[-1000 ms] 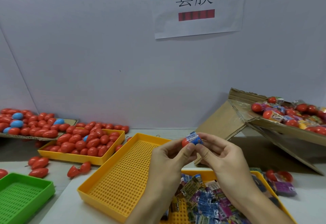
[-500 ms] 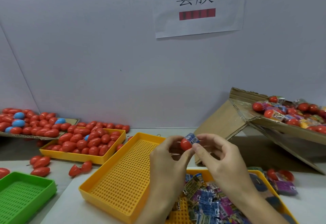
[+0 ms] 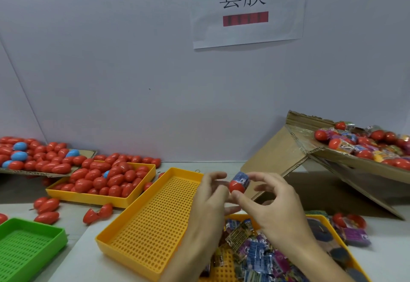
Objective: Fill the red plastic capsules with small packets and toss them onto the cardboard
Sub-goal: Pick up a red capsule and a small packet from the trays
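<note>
While held chest-high over packet tray [image 3: 319, 219]: red capsule [image 3: 237, 187], packet [image 3: 242, 178] protruding; pinched by right hand [image 3: 275, 210]; left hand [image 3: 210, 195] loose, releasing; cardboard [image 3: 346, 159] near for tossing.

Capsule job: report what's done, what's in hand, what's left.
Done: a pile of filled capsules lies on the cardboard. In hand: the right hand pinches a red capsule with a blue packet on it; the left hand is beside it. Left: many capsules in the yellow tray, packets in the near tray.

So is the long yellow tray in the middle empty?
Empty: the yellow tray shows only bare perforated floor where visible; the left hand hides one corner.
</note>
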Available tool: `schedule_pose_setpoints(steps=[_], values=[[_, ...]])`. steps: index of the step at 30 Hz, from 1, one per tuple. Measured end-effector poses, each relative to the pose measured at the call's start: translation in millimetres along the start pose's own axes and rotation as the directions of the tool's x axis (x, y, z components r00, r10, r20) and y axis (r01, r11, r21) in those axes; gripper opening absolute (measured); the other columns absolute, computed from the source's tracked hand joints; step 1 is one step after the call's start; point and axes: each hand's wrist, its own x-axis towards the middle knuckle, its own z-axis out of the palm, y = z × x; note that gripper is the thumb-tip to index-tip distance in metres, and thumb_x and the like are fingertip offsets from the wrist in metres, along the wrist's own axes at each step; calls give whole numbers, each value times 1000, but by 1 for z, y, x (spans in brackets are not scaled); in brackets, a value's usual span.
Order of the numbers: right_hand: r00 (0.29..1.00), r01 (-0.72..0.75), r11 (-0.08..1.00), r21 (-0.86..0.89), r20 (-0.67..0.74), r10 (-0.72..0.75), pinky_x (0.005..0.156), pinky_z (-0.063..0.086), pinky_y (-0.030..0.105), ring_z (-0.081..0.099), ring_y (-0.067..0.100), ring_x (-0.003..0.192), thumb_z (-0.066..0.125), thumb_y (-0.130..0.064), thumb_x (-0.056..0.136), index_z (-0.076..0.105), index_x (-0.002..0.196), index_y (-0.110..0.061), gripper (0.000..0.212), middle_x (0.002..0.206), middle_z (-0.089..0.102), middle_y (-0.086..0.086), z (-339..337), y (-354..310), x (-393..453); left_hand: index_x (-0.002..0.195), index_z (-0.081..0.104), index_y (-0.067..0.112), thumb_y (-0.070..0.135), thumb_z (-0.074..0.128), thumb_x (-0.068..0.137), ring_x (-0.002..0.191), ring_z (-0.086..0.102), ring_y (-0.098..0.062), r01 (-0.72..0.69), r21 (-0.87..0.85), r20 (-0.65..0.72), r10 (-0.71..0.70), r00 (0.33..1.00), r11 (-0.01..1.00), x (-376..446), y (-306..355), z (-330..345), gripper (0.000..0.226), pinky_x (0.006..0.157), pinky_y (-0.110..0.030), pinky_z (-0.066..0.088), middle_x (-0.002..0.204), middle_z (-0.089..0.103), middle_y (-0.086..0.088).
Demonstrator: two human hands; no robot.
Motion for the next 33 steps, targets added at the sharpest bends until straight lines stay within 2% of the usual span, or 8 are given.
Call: schedule_pose_setpoints(steps=[2,5,9,12,17,23,29,33], values=[[999,53,998,-43,13,-52,80,47,20,53,-1,105,79,-48,73,62,103,-45,34,110,57,-25,2,0,-2,97,72,13,34,59,97,80,74,-20,110,-121,40,-106,994,986,0,4,1,25,67,-29,59,85,76,-2],[992,129,989,-76,9,-128,77,47,16,55,-3,107,76,-47,72,67,100,-42,30,109,56,-27,1,-2,-3,85,79,11,30,58,95,77,72,-24,92,-171,101,-75,992,981,0,3,3,30,70,-31,59,83,73,-14],[982,189,977,-102,-12,-191,80,46,8,53,-9,107,71,-49,69,65,98,-45,30,108,56,-32,-3,-5,-2,90,77,2,15,54,99,81,72,-26,79,-249,101,-56,993,965,0,0,5,28,70,-31,59,88,71,-22],[980,196,975,-100,-22,-199,83,42,2,53,-11,106,70,-50,69,63,98,-46,30,106,56,-32,-4,-6,-2,93,76,-1,14,53,100,86,73,-32,86,-264,92,-64,994,961,-1,-1,6,28,71,-32,60,95,71,-28],[975,215,972,-99,-31,-219,83,42,2,54,-9,106,73,-47,73,64,99,-42,28,104,59,-31,-3,-5,-3,95,72,-5,18,53,100,84,75,-31,109,-263,94,-87,992,959,-2,1,8,30,69,-31,60,89,73,-26],[970,240,965,-106,-21,-243,83,42,3,56,-8,105,70,-46,73,63,103,-41,31,99,64,-26,-5,-6,-3,72,79,6,23,51,102,77,74,-29,162,-273,149,-125,981,948,-4,5,8,44,66,-31,59,83,73,-23],[971,238,967,-89,4,-238,78,49,11,60,-5,98,77,-41,75,68,104,-36,31,96,67,-24,-6,-4,-4,92,69,-4,24,53,100,77,73,-34,200,-282,167,-158,973,938,-2,3,5,32,66,-37,60,88,71,-28],[968,246,968,-53,54,-244,76,51,12,63,-4,93,79,-39,75,67,101,-42,29,95,68,-28,-7,-6,-6,87,74,1,36,60,88,72,71,-30,208,-336,161,-161,974,919,-2,3,5,37,61,-35,59,82,69,-27]])
